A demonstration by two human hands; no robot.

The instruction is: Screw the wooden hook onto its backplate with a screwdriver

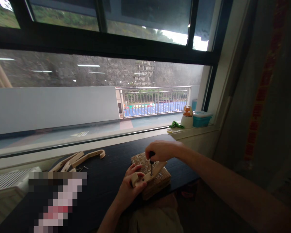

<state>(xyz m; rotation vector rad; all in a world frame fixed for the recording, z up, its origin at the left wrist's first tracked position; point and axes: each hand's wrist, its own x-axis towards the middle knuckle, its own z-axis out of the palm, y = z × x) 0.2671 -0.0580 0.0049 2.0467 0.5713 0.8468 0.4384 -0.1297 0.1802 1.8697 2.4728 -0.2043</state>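
Observation:
My right hand (162,150) is closed around the dark handle of a screwdriver (151,166), held upright with its tip down on a pale wooden piece (157,170). A dark hole shows in the wood left of the tip. My left hand (132,183) grips the near left end of the wooden piece, thumb in front and fingers behind, beside a blocky wooden end. Under the wood is a brown box-like block (157,189) with a shiny, patterned top. Whether a screw sits under the tip is too small to tell.
Several curved wooden pieces (80,160) lie at the left back of the dark table (106,181), with small metal bits beside them. A radiator (14,181) stands at left. On the windowsill are a teal box (201,120), a white container (186,121) and a green cloth (176,125).

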